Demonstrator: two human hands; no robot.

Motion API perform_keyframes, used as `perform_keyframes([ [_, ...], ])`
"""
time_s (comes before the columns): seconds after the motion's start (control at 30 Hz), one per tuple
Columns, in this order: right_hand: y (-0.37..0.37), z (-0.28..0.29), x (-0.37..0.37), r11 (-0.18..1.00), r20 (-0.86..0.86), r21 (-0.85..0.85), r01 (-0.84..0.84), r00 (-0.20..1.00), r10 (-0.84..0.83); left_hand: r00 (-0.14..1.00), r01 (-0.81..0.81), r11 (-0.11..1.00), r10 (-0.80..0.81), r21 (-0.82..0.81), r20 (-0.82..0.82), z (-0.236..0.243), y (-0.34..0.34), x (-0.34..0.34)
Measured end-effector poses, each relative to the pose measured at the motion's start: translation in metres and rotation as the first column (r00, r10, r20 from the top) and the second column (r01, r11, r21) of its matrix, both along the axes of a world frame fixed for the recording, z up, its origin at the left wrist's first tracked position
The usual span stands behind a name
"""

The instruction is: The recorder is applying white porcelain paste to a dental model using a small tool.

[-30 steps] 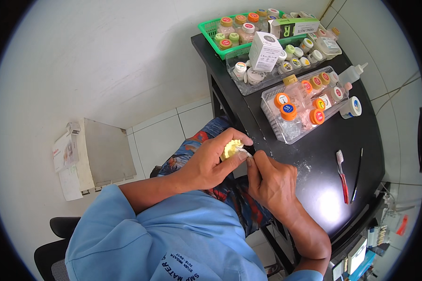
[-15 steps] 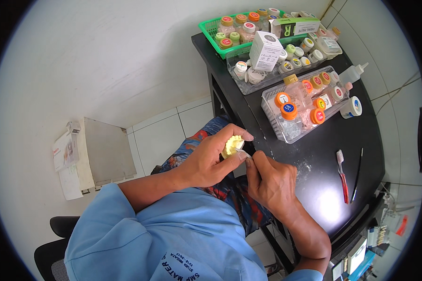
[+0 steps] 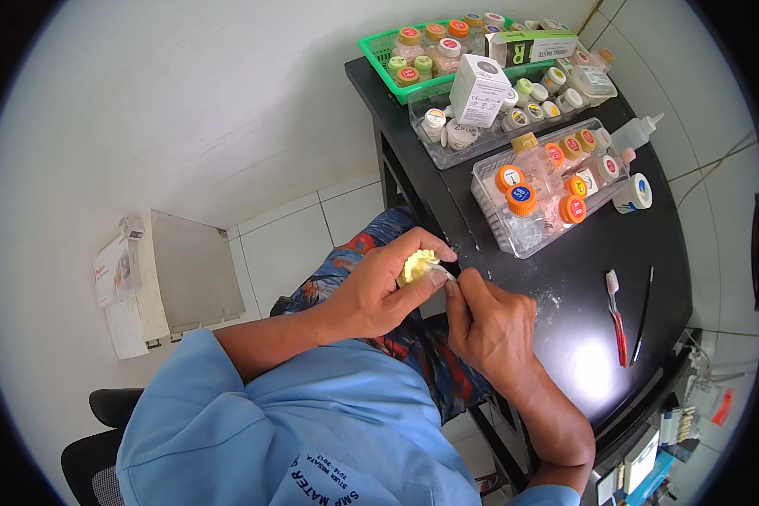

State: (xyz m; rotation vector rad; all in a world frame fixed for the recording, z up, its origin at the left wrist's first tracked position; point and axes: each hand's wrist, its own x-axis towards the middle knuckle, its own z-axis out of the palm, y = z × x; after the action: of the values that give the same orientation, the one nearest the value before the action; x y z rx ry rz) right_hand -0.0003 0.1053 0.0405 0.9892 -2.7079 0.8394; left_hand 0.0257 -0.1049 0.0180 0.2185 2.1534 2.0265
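A pale yellow dental cast (image 3: 417,266) with a toothed rim rests in my left hand (image 3: 378,282), fingers curled round its far side and thumb along its near edge. Close by on the right, my right hand (image 3: 493,325) is closed in a pinch with its knuckles up. A thin, pale tool tip (image 3: 447,275) runs from the right fingertips toward the cast, beside the left thumb; the rest of this tool is hidden in the fist, so its kind does not show. Both hands are held above my lap at the table's edge.
White powder specks (image 3: 548,305) lie on the black table (image 3: 557,354). To the right are a red-handled toothbrush (image 3: 617,320) and a thin black stick (image 3: 642,316). Farther back stand a clear basket of orange-capped jars (image 3: 523,244), a white tub (image 3: 632,194) and a green basket (image 3: 388,80).
The cast has tilted slightly in my left hand, showing more of its toothed rim. My right hand has shifted a little to the right.
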Motion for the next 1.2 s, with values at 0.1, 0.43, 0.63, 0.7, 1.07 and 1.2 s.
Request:
perform_keyframes([
  [0.1, 0.0, 0.0, 0.0, 1.0, 0.009, 0.0, 0.001, 1.0, -0.001, 1.0, 0.0, 1.0, 0.0, 0.022, -0.002, 0.002, 0.0, 0.0],
  [0.43, -0.001, 0.0, 0.002, 1.0, 0.013, -0.006, -0.006, 1.0, 0.006, 0.998, 0.007, 0.999, -0.005, 0.04, -0.059, -0.002, -0.002, -0.002],
  [0.63, 0.0, 0.0, 0.0, 1.0, 0.008, -0.01, 0.008, 1.0, -0.007, 0.999, -0.004, 1.0, 0.005, 0.023, -0.049, -0.003, 0.0, 0.0],
  [0.7, 0.0, 0.001, 0.001, 1.0, 0.022, -0.01, -0.002, 1.0, 0.002, 0.998, -0.017, 0.999, 0.02, 0.046, -0.059, -0.004, 0.0, -0.001],
  [1.07, 0.0, 0.003, -0.002, 0.997, 0.067, -0.06, 0.048, 0.997, -0.044, 0.974, 0.062, 0.825, -0.174, 0.562, 0.148, -0.011, -0.013, -0.005],
  [1.2, 0.001, 0.003, -0.002, 0.993, 0.014, -0.114, 0.04, 0.999, -0.039, 0.967, -0.022, 0.857, -0.112, 0.515, 0.228, -0.006, -0.009, -0.004],
])
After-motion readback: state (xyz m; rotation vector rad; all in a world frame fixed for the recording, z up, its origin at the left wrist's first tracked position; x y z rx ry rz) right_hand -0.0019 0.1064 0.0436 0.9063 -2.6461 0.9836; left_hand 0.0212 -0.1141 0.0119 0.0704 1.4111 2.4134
